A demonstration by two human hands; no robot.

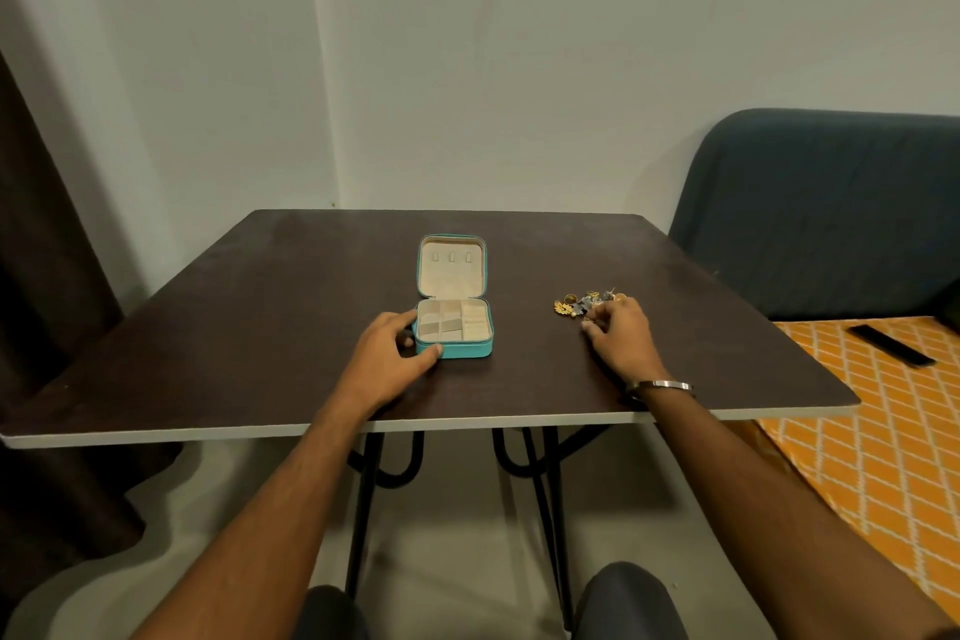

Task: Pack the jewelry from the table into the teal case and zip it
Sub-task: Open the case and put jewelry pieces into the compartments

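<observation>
The teal case (453, 327) lies open near the middle of the table (260, 327), lid folded back toward the far side, its beige compartments apparently empty. The left hand (387, 353) steadies the case's near-left corner, thumb and fingers spread against it. To the right, the jewelry (584, 303) sits in a small heap; the right hand (621, 335) curls its fingers at the heap's near edge, though whether its grip has a piece I cannot tell. Packing has barely begun, and zipping remains.

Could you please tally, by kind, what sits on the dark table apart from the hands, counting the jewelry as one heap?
Teal case, lid open: 1
Jewelry pile, pieces too small to count singly: 1
Total: 2
</observation>
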